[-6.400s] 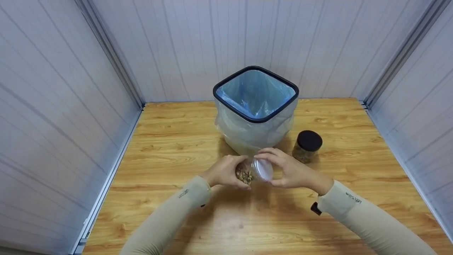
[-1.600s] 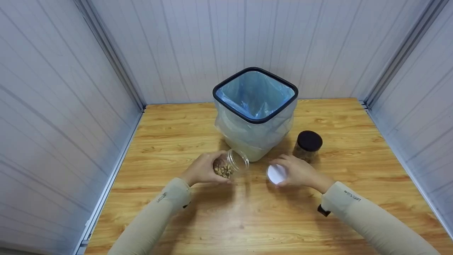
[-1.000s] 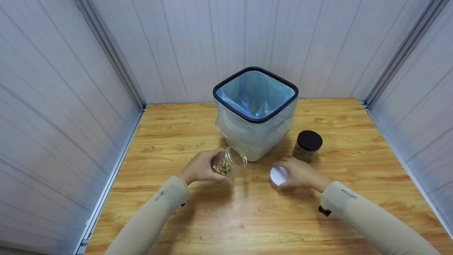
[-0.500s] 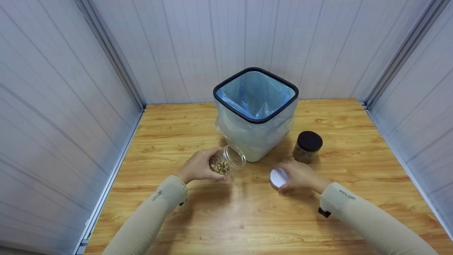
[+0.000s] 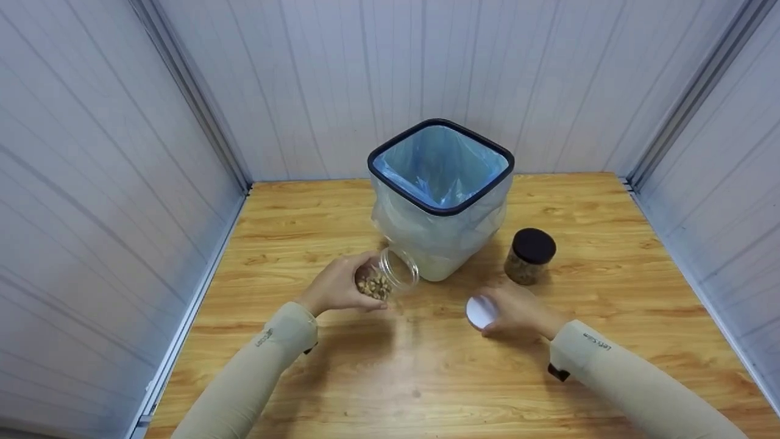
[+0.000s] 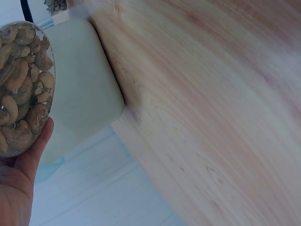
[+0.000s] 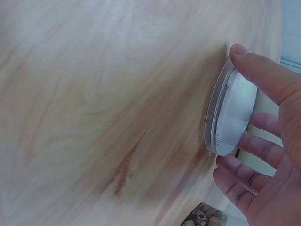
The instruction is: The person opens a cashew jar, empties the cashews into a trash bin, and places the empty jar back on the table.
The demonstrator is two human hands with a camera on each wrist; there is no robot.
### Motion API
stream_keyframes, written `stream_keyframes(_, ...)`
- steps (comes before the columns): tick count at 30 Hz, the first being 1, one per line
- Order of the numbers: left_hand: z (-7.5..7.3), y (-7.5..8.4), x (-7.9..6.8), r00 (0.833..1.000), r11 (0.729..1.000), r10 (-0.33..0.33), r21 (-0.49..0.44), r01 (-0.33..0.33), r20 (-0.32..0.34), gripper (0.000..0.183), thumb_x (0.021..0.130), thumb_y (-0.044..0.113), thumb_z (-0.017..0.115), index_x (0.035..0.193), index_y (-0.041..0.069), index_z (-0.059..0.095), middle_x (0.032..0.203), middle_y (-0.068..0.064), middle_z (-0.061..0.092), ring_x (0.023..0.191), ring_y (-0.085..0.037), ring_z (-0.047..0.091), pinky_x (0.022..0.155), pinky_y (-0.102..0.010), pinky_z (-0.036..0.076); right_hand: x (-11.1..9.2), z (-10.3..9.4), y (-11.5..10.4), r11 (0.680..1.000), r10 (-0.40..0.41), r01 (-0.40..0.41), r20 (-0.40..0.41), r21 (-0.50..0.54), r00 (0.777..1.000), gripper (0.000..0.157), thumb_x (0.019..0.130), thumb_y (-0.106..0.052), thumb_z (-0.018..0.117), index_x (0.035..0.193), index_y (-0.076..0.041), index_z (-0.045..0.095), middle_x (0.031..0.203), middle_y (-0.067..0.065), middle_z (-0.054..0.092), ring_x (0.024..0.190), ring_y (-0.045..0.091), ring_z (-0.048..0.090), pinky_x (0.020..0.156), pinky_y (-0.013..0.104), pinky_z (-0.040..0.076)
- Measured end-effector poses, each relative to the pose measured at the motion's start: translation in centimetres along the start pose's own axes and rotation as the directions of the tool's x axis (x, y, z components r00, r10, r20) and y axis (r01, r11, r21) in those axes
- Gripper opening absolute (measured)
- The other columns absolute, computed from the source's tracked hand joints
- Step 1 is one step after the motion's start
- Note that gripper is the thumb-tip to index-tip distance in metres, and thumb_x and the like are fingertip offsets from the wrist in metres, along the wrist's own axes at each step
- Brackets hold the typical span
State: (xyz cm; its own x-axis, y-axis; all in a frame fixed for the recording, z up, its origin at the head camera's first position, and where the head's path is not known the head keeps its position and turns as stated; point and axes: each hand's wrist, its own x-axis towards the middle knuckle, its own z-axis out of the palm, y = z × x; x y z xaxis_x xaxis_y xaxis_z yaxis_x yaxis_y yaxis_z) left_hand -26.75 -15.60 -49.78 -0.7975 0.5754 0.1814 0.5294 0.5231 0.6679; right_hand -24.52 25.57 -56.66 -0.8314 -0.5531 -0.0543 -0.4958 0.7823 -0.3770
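A clear jar of cashews (image 5: 373,285) lies tilted in my left hand (image 5: 338,286), its uncapped mouth facing right toward the bin. My fingers curl round its body. In the left wrist view the cashews (image 6: 21,89) show through the jar's base above my left hand (image 6: 21,174). My right hand (image 5: 518,311) spans a round white lid (image 5: 481,312) low at the tabletop. In the right wrist view, the thumb of my right hand (image 7: 273,136) is at one edge of the lid (image 7: 237,113) and fingertips are at the opposite edge.
A bin with a black square rim (image 5: 442,212) and a bag liner stands behind both hands. Right of it is a black-lidded jar (image 5: 530,256) with contents inside, just behind my right hand. White panel walls (image 5: 304,91) border the wooden table (image 5: 286,231).
The lid has come off the cashew jar and moved right, down to the table with my right hand. My left hand has drawn the jar to the left.
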Motion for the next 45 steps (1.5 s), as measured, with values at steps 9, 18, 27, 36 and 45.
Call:
stream_keyframes(9, -0.5, 0.1, 0.2, 1.0, 1.0, -0.007, 0.009, 0.007, -0.008, 0.092, 0.069, 0.042, 0.103, 0.146, 0.01, 0.064, 0.121, -0.004, 0.077, 0.102, -0.017, 0.072, 0.09, -0.038, 0.063, -0.2, 0.0, -0.2, 1.0, 0.021, -0.021, 0.005, 0.002, 1.0, 0.072, 0.074, -0.036, 0.099, 0.134, -0.009, 0.071, 0.133, 0.015, 0.071, 0.123, 0.038, 0.064, 0.101, 0.06, 0.055)
stream_keyframes(18, -1.0, 0.5, 0.2, 1.0, 1.0, 0.01, -0.009, -0.01, -0.022, 0.092, 0.07, 0.044, 0.103, 0.147, 0.012, 0.065, 0.121, -0.003, 0.077, 0.102, -0.016, 0.072, 0.088, -0.037, 0.064, -0.2, -0.1, -0.2, 1.0, 0.002, -0.002, 0.0, -0.015, 1.0, 0.075, 0.077, -0.044, 0.098, 0.136, -0.008, 0.07, 0.136, 0.016, 0.07, 0.126, 0.04, 0.064, 0.104, 0.061, 0.055)
stream_keyframes(27, -1.4, 0.5, 0.2, 0.999, 1.0, 0.019, 0.008, -0.019, -0.037, 0.093, 0.07, 0.04, 0.103, 0.149, 0.013, 0.063, 0.121, -0.002, 0.078, 0.1, -0.015, 0.072, 0.086, -0.035, 0.063, 0.4, -1.1, -0.4, 0.999, 0.015, -0.014, -0.036, 0.035, 0.999, 0.054, 0.091, -0.034, 0.088, 0.133, -0.003, 0.072, 0.13, 0.018, 0.074, 0.116, 0.038, 0.07, 0.094, 0.058, 0.06)
stream_keyframes(36, -1.9, 0.4, 0.3, 0.998, 0.999, 0.035, -0.011, -0.035, -0.045, 0.094, 0.071, 0.044, 0.103, 0.15, 0.013, 0.063, 0.121, -0.002, 0.077, 0.102, -0.016, 0.072, 0.088, -0.037, 0.063, 0.5, -2.6, -0.7, 0.982, 0.114, -0.083, -0.175, 0.172, 0.978, 0.034, 0.098, -0.016, 0.079, 0.126, 0.003, 0.075, 0.116, 0.021, 0.078, 0.099, 0.037, 0.074, 0.081, 0.052, 0.063)
stream_keyframes(45, -2.4, 0.5, 0.3, 0.999, 1.0, 0.021, -0.02, -0.022, -0.046, 0.091, 0.071, 0.035, 0.104, 0.149, 0.009, 0.063, 0.124, -0.005, 0.077, 0.103, -0.018, 0.073, 0.089, -0.039, 0.063, 0.8, -4.1, 0.0, 0.991, 0.035, 0.022, -0.421, 0.131, 0.906, 0.015, 0.089, -0.003, 0.082, 0.103, 0.003, 0.079, 0.09, 0.014, 0.077, 0.079, 0.028, 0.071, 0.069, 0.037, 0.059)
